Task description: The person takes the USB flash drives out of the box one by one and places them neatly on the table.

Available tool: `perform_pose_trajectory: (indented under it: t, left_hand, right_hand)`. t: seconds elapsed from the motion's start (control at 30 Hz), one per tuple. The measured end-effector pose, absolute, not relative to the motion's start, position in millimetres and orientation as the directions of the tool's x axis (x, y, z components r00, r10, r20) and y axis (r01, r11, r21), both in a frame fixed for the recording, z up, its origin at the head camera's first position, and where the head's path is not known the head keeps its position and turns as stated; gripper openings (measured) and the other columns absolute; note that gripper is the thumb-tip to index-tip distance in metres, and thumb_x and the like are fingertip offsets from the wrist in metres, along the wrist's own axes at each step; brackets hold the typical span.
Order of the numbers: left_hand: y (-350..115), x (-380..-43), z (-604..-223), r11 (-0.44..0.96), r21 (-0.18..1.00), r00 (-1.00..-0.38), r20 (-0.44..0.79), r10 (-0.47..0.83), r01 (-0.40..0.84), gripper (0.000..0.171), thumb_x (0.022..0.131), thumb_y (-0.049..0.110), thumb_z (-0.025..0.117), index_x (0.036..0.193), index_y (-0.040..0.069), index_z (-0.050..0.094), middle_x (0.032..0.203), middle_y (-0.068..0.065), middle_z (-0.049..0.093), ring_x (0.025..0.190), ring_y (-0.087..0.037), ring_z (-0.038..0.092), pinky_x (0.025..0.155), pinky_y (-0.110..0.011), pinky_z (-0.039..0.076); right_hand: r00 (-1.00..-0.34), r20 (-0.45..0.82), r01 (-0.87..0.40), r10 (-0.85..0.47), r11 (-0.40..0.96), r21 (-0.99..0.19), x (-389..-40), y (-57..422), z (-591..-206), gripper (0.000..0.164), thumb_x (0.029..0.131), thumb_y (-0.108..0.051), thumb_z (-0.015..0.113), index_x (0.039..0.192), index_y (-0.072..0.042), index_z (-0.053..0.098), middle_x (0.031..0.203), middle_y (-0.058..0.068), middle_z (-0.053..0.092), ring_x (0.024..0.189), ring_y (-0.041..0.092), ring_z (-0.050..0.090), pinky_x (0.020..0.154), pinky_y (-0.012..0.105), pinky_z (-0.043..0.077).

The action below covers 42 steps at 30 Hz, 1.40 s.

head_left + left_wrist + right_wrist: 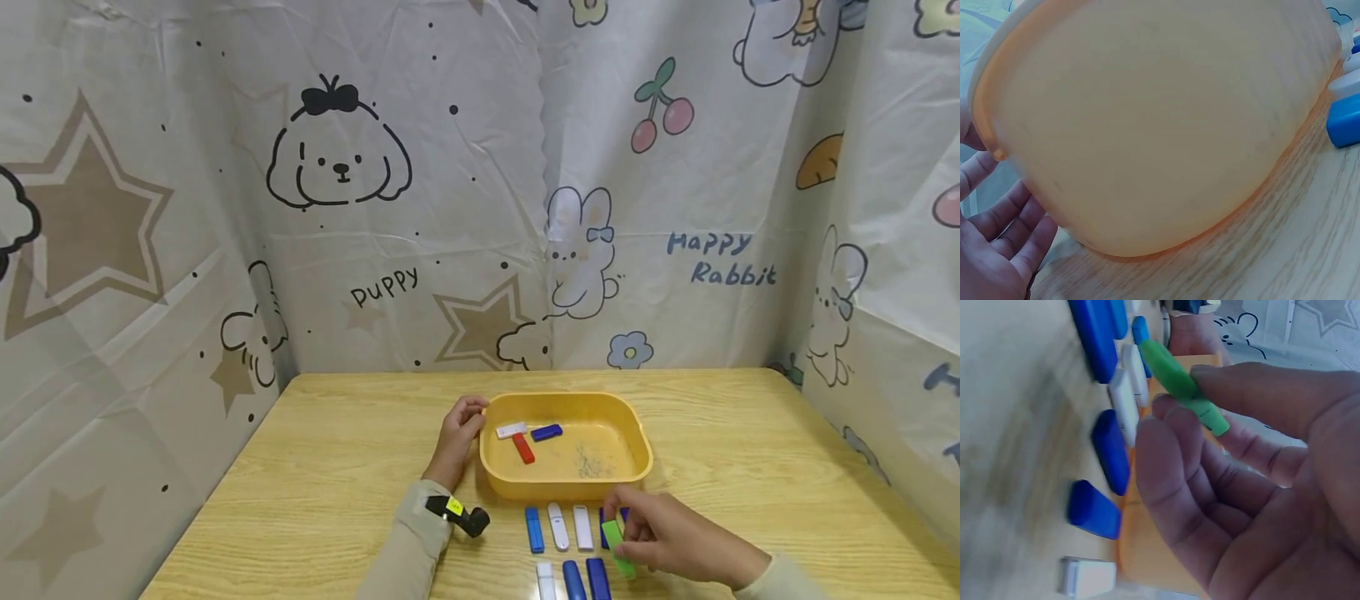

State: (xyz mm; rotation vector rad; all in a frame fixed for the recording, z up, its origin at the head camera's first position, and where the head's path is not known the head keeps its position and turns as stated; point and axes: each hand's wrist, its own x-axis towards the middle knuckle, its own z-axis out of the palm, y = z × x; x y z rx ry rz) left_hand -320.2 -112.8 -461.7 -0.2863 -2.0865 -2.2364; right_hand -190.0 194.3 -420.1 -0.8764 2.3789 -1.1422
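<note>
My right hand [663, 533] pinches a green USB stick [1172, 375] between thumb and fingers, above the table in front of the yellow plastic tub [566, 492]. My left hand [453, 437] holds the tub by its left rim, and several of those fingers lie against its outer wall [1147, 144]. Inside the tub are a white stick [512, 430], a red stick [523, 448] and a dark blue stick [547, 432]. Blue and white USB sticks stand in two rows before the tub, among them a light blue one [534, 530]. My right hand partly hides some in the back row.
The wooden table [337, 467] reaches back to a printed curtain [420, 208], which also hangs at both sides. A black wrist camera [468, 518] is strapped on the left sleeve. In the right wrist view, a white stick [1088, 577] lies close to the tub.
</note>
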Motion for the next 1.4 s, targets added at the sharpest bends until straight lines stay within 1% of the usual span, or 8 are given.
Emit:
perform_pose_trajectory:
  t: [0.1, 0.3, 0.47, 0.53, 0.67, 0.83, 1.1, 1.4]
  left_hand:
    - [-112.5, -319.5, -460.9, -0.079, 0.981, -0.98, 0.186, 0.074, 0.18, 0.031, 0.087, -0.002, 0.052, 0.116, -0.01, 0.054, 0.112, -0.03, 0.054, 0.092, -0.012, 0.051, 0.081, -0.025, 0.043]
    - [-112.0, -319.7, -459.5, -0.092, 0.978, -0.978, 0.196, 0.077, 0.189, 0.03, 0.087, -0.004, 0.051, 0.116, -0.011, 0.053, 0.114, -0.035, 0.052, 0.094, -0.018, 0.051, 0.082, -0.027, 0.043]
    - [-112.4, -319.7, -459.6, -0.09, 0.979, -0.978, 0.192, 0.079, 0.185, 0.031, 0.087, -0.003, 0.051, 0.117, -0.01, 0.054, 0.113, -0.033, 0.053, 0.094, -0.018, 0.052, 0.083, -0.028, 0.043]
    - [-112.9, -319.9, -459.9, -0.088, 0.979, -0.978, 0.191, 0.079, 0.184, 0.031, 0.087, -0.002, 0.051, 0.117, -0.009, 0.054, 0.113, -0.032, 0.053, 0.095, -0.019, 0.052, 0.083, -0.028, 0.043]
    - [-112.6, -319.5, -459.7, -0.086, 0.978, -0.977, 0.196, 0.079, 0.189, 0.031, 0.087, -0.002, 0.051, 0.117, -0.01, 0.054, 0.112, -0.031, 0.053, 0.095, -0.019, 0.052, 0.083, -0.028, 0.043]
    - [-111.6, -319.5, -459.1, -0.083, 0.979, -0.978, 0.193, 0.078, 0.186, 0.032, 0.087, -0.003, 0.051, 0.117, -0.01, 0.053, 0.113, -0.032, 0.053, 0.092, -0.014, 0.051, 0.081, -0.026, 0.043]
    - [-111.3, -318.6, -460.4, -0.091, 0.981, -0.982, 0.176, 0.07, 0.17, 0.031, 0.087, -0.003, 0.052, 0.117, -0.011, 0.054, 0.112, -0.03, 0.054, 0.092, -0.014, 0.051, 0.081, -0.025, 0.043]
    - [-111.2, -317.9, -460.8, -0.087, 0.981, -0.981, 0.18, 0.072, 0.174, 0.031, 0.087, -0.002, 0.052, 0.117, -0.009, 0.054, 0.112, -0.031, 0.054, 0.093, -0.017, 0.051, 0.082, -0.028, 0.043]
  right_hand:
    - [-0.767, -0.114, -0.307, -0.631, 0.518, -0.799, -187.6, 194.7, -425.1, 0.025, 0.089, -0.021, 0.068, 0.107, -0.013, 0.052, 0.074, -0.005, 0.062, 0.062, 0.006, 0.054, 0.055, 0.022, 0.045]
    - [-0.778, -0.158, -0.272, -0.608, 0.553, -0.787, -183.2, 195.4, -434.0, 0.025, 0.087, -0.02, 0.071, 0.103, -0.014, 0.053, 0.072, -0.004, 0.062, 0.062, 0.007, 0.054, 0.055, 0.022, 0.043]
    - [-0.787, -0.268, -0.118, -0.555, 0.562, -0.818, -179.2, 193.2, -436.7, 0.026, 0.086, -0.019, 0.071, 0.104, -0.013, 0.054, 0.077, 0.004, 0.061, 0.066, 0.016, 0.057, 0.056, 0.023, 0.044]
    - [-0.79, -0.295, -0.081, -0.537, 0.569, -0.818, -178.1, 192.5, -436.7, 0.026, 0.086, -0.018, 0.071, 0.105, -0.013, 0.054, 0.078, 0.006, 0.061, 0.067, 0.018, 0.057, 0.057, 0.023, 0.044]
    - [-0.795, -0.294, -0.088, -0.53, 0.581, -0.809, -177.5, 193.4, -438.3, 0.026, 0.086, -0.02, 0.071, 0.104, -0.013, 0.054, 0.078, 0.005, 0.06, 0.067, 0.018, 0.056, 0.057, 0.024, 0.043]
    - [-0.799, -0.304, -0.073, -0.519, 0.586, -0.807, -175.3, 193.7, -440.9, 0.026, 0.086, -0.021, 0.071, 0.104, -0.013, 0.054, 0.078, 0.005, 0.06, 0.067, 0.018, 0.055, 0.056, 0.024, 0.043]
    - [-0.797, -0.317, -0.069, -0.514, 0.599, -0.798, -172.2, 193.5, -443.9, 0.021, 0.087, -0.019, 0.07, 0.102, -0.014, 0.056, 0.076, 0.004, 0.06, 0.066, 0.017, 0.055, 0.055, 0.022, 0.042]
    - [-0.801, -0.311, -0.07, -0.511, 0.596, -0.8, -172.5, 194.2, -446.9, 0.022, 0.087, -0.021, 0.07, 0.102, -0.013, 0.056, 0.076, 0.004, 0.059, 0.065, 0.017, 0.055, 0.055, 0.022, 0.042]
